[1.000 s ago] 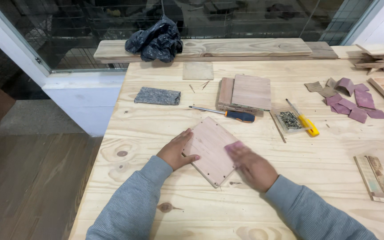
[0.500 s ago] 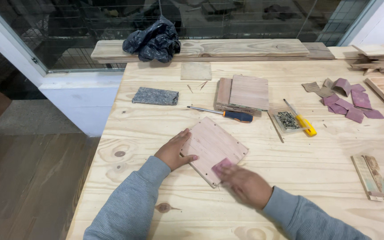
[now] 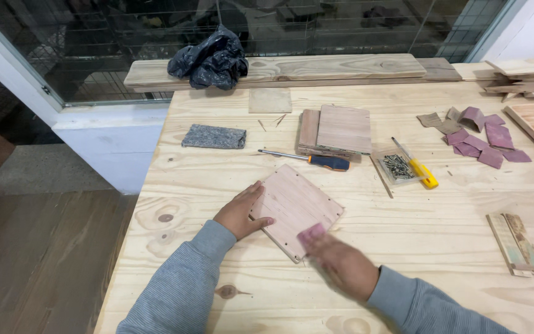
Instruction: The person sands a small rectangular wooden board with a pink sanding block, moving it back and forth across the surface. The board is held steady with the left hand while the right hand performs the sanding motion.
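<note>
Pale pinkish wood panel (image 3: pixel 295 207) w/ small edge holes lies flat on bench (image 3: pixel 403 247), left hand (image 3: pixel 240 211) flat-pressed on it, right hand (image 3: pixel 340 261) pinching pink sandpaper (image 3: pixel 311 232).

My left hand (image 3: pixel 239 212) lay flat and open, palm down. The fingers were close together and pointed up and to the right, and the thumb stuck out to the side. My right hand (image 3: pixel 339 261) was blurry. It was palm down too, with the fingers pointing up and to the left. Both arms came in from the bottom, bent toward the middle. Both had gray sleeves down to the wrists.
</note>
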